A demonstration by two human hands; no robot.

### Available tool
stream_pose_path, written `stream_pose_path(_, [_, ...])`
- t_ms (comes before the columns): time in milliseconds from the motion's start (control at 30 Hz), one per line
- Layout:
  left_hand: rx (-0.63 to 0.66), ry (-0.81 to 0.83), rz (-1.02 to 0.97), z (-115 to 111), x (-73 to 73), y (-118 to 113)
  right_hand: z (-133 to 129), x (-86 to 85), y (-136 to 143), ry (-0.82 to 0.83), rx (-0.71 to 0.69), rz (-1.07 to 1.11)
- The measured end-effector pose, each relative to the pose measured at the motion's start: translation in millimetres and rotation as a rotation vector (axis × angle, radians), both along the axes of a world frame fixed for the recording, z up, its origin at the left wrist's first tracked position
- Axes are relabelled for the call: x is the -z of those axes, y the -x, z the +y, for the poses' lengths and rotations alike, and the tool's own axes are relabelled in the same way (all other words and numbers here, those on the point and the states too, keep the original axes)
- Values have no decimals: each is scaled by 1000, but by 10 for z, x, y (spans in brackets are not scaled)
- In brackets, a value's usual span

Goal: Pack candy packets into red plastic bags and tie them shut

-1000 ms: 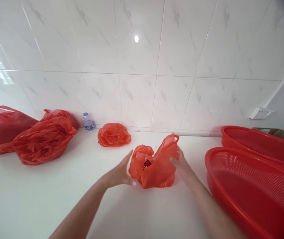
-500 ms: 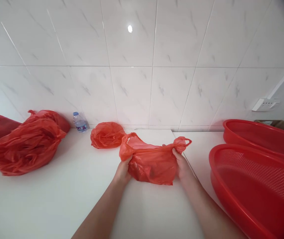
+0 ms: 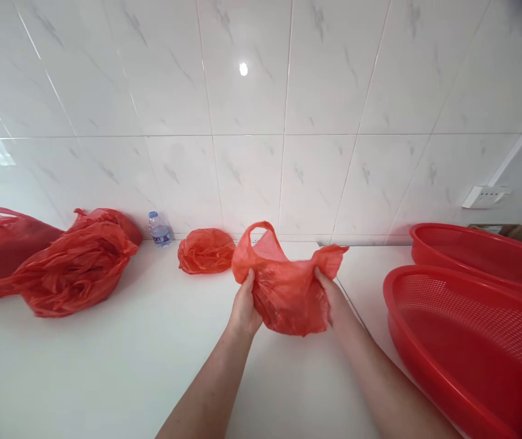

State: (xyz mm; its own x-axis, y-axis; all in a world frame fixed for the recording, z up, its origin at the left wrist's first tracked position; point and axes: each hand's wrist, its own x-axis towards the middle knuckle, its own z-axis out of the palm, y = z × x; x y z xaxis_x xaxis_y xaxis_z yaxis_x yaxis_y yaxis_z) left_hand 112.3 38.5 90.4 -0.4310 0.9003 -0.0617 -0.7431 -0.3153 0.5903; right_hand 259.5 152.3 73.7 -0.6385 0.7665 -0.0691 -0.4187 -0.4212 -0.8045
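Between my two hands is a red plastic carrier bag (image 3: 291, 299), held up over the white table. My left hand (image 3: 245, 305) grips its left side, thumb in front and the other fingers behind the plastic. On the opposite side, my right hand (image 3: 331, 296) pinches the bag near its right handle, most fingers hidden behind it. The left handle loop stands up; the right one is bunched and points to the right. The bag's lower part looks crumpled, and I cannot make out whether anything is inside. Behind it to the left lies a crumpled red plastic bag (image 3: 206, 251).
Larger red plastic bags (image 3: 73, 268) lie at the left, near a small water bottle (image 3: 159, 229) by the tiled wall. Two red plastic baskets (image 3: 396, 305) stand at the right, with a cardboard box (image 3: 517, 233) behind. A white socket (image 3: 486, 196) is on the wall.
The bag has shifted slightly right relative to the table, and its left handle now stands higher. Its body is more crumpled. The camera view has turned a little left.
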Motion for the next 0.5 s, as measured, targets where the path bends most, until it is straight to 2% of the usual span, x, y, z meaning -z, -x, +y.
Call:
stream_pose_path(100, [-125,-64,-19,-30,-68,71,44,-37,-50,-58,76,95])
stream_pose_path(200, [-115,-25,-6,-50,92,138,76,72,-93,-80,64,70])
stream_pose_path(333, [-50,-30,128,-84,357,153,42,221,-118,-111,-56,67])
stream_pose_path(433, [-35,-84,233,-97,418,103,-61,223,-77,-172,-140,35])
stream_pose_path(500, [-30,-82,343,-75,428,35,-149,218,10,-220,-111,-12])
